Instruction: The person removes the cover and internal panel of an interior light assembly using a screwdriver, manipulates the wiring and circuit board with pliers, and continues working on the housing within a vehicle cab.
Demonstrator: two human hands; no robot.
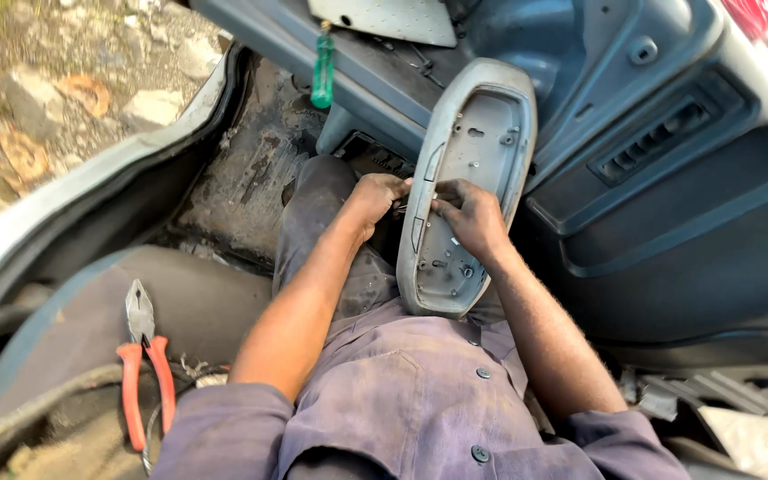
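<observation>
A long grey plastic trim panel (477, 133) with a hollow back and small clips rests upright on my lap. My left hand (375, 197) grips its left edge near the middle, fingers curled around the rim. My right hand (473, 218) lies inside the hollow, fingertips pinching at something small near the left rim; what it pinches is too small to tell. Both forearms reach out of purple-grey shirt sleeves.
Pliers with orange-red handles (142, 356) lie on the seat at my left. A green-handled screwdriver (323, 69) sits on the dark dashboard ledge ahead. A grey door panel (668, 178) with a vent fills the right. Rusty floor (251, 169) and stony ground lie to the left.
</observation>
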